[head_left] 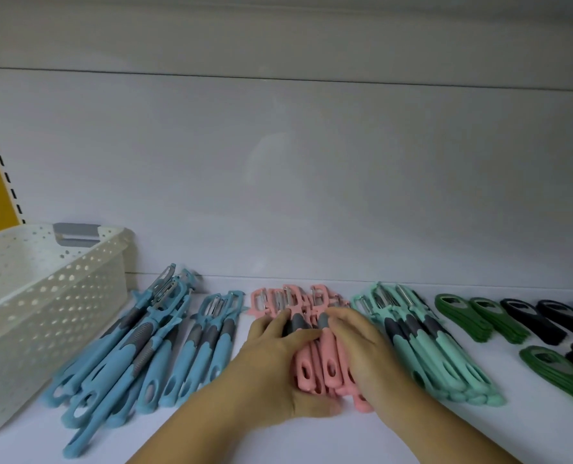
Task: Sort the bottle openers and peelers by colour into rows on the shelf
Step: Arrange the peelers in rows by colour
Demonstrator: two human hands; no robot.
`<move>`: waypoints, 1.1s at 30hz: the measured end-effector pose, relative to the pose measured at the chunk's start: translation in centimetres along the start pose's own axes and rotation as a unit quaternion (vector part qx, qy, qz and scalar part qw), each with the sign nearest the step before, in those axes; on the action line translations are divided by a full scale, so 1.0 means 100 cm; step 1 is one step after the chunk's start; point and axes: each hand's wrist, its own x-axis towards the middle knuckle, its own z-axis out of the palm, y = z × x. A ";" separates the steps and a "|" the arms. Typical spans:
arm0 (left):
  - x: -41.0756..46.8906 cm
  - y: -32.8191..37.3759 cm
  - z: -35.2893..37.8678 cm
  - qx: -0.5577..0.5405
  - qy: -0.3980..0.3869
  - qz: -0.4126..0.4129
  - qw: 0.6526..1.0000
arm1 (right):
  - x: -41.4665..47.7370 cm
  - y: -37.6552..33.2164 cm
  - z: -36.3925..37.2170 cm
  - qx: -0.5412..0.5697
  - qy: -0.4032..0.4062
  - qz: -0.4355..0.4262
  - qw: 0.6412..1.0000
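**Head view: two hands gather the pink row**

Both hands are working on the bundle of pink plastic peelers (pixel 331 361) lying on the white shelf (pixel 519 426). The left hand (pixel 278 360) cups the bundle's left flank, fingers curled over the grey grip pads and thumb laid across the top. The right hand (pixel 368 346) closes in from the other side, its fingers bent over the handles. Neither hand is spread flat; together they squeeze the bundle between them. I judge the aim is to square the handles into one tight row, blades pointing to the back wall.

The layout explains the hold. To the left, the light-blue plastic peelers (pixel 127 356) lie in two looser heaps, some splayed at angles. Just to the right, the mint-green plastic peelers (pixel 429 346) already sit packed and parallel. Beyond them come the flat green bottle openers (pixel 472 316) and the dark navy bottle openers (pixel 529 316), each in short stacks. Keeping the pink set narrow holds it clear of its neighbours, so the colours read as separate rows.

A white perforated plastic basket (pixel 44 296) stands at the far left; its contents cannot be seen. The blue heaps look like the least tidy part remaining.
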 end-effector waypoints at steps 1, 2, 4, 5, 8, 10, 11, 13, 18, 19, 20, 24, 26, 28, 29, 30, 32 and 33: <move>-0.001 0.000 -0.002 0.004 0.000 -0.001 1.000 | 0.000 -0.002 0.000 -0.002 0.008 -0.002 1.000; -0.002 0.000 -0.005 -0.004 -0.008 -0.008 1.000 | 0.002 -0.001 0.000 -0.018 0.016 -0.005 1.000; -0.003 -0.001 -0.009 -0.034 -0.035 -0.031 0.998 | 0.002 0.001 -0.003 -0.064 0.018 -0.001 0.998; -0.003 -0.002 -0.010 -0.042 -0.049 -0.040 0.997 | 0.003 0.003 -0.004 -0.078 0.014 0.005 0.997; -0.004 -0.001 -0.010 -0.037 -0.064 -0.046 0.996 | 0.001 0.004 -0.006 -0.090 0.006 0.012 0.996; -0.005 0.003 -0.007 -0.042 -0.058 -0.033 0.997 | 0.001 0.005 -0.007 -0.109 0.028 -0.012 0.994; -0.005 0.006 -0.005 -0.042 -0.053 -0.023 0.997 | 0.002 0.005 -0.007 -0.112 0.034 -0.024 0.993; -0.006 0.014 -0.002 -0.029 -0.047 -0.007 0.998 | 0.005 0.005 -0.009 -0.115 0.037 -0.036 0.992; -0.002 0.023 0.002 0.041 -0.040 0.014 0.998 | 0.002 0.003 -0.009 -0.219 0.028 -0.076 0.972; -0.001 0.023 0.002 0.051 -0.036 0.013 0.998 | 0.002 0.003 -0.010 -0.238 0.028 -0.093 0.966; -0.001 0.022 0.003 0.058 -0.034 0.010 0.998 | 0.000 0.002 -0.012 -0.266 0.027 -0.108 0.958; -0.001 0.023 0.002 0.061 -0.031 0.010 0.998 | -0.005 -0.011 -0.025 -0.436 0.027 -0.150 0.887; -0.001 0.024 0.002 0.057 -0.031 0.010 0.998 | -0.008 -0.014 -0.030 -0.485 0.008 -0.138 0.863; -0.002 0.024 0.000 0.049 -0.031 0.008 0.998 | -0.012 -0.014 -0.031 -0.515 -0.016 -0.127 0.848; -0.002 0.024 0.000 0.045 -0.031 0.009 0.998 | -0.014 -0.013 -0.031 -0.520 -0.017 -0.128 0.844; -0.002 0.023 0.000 0.043 -0.028 0.011 0.999 | -0.014 -0.012 -0.031 -0.521 -0.013 -0.132 0.844; -0.003 0.021 -0.001 0.034 -0.019 0.017 0.999 | -0.014 -0.011 -0.032 -0.515 -0.005 -0.145 0.845; -0.004 0.020 0.000 0.029 -0.017 0.021 0.999 | -0.015 -0.011 -0.031 -0.511 -0.002 -0.150 0.847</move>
